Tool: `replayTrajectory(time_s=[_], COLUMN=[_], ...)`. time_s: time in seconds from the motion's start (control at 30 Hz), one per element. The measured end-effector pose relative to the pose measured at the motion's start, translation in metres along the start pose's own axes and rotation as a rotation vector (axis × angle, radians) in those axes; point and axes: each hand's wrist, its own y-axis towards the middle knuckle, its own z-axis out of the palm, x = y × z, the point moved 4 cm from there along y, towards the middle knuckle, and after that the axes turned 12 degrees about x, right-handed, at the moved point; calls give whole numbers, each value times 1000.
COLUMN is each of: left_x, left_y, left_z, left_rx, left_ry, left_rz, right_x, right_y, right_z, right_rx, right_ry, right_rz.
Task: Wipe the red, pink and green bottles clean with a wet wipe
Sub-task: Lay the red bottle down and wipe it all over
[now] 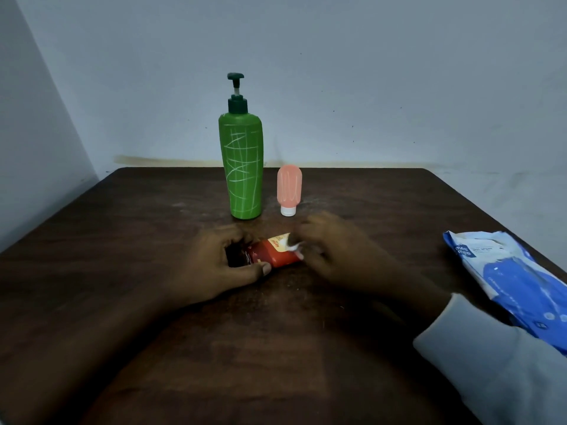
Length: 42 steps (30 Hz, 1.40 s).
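Surface (122,240): pump bottle (244,167) upright toward far edge, centre; small inverted bottle (289,188) just right of it; lying bottle (273,255) before both, between left hand (214,268) and right hand (337,256); wipe (293,246) on its right end; wipes pack (515,277) at right edge.

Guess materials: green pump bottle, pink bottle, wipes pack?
Green pump bottle: probably rigid plastic, matte, marked with pale scribbled lines. Pink bottle: looks softer, slightly translucent, maybe silicone or plastic; white cap at bottom. Wipes pack: thin glossy plastic film, crinkled, catching highlights.
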Motion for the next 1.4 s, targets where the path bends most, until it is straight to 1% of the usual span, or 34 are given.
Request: replayTrajectory(time_s=[0.13,0.2,0.23,0.3,0.4,0.53,0.67,0.83,0.97,1.0,1.1,1.17,1.23,1.37,1.4], left_x=[3,2,2,2,1,0,0,0,-1,-2,-5,-6,-6,-8,-9], left_y=[1,1,1,0,0,0,-1,0,0,0,1,0,-1,-2,-2], left_z=[0,0,0,0,-1,-2,-1,-1,-1,-1,-1,0,0,0,0], left_rx=[6,-4,-9,-30,-39,-29,-20,-31,-29,-27,-26,-32,-40,-56,-60], left_ry=[-15,-21,-22,-19,11,13,21,-7,2,16,37,54,91,117,115], left_rz=[-31,-34,-38,-34,-34,-43,-39,-33,7,17,56,69,84,125,129], right_x=[-64,-77,-78,-69,-55,-58,-61,-64,-63,-63,-60,-49,-26,17,16], right_y=[-20,-25,-25,-20,-10,-10,-22,-14,-17,-18,-17,-11,-4,6,8], right_z=[-20,-21,-19,-17,-13,-19,-21,-20,-17,-16,-18,-15,-7,7,7], right_rx=[-19,-36,-49,-81,-76,-59,33,-57,24,18,-103,-122,-114,-98,-101], right_ry=[34,28,17,-17,-56,-9,46,13,8,12,9,-50,-82,-65,-55], right_rz=[270,343,349,304,239,280,295,324,320,326,353,364,296,32,25])
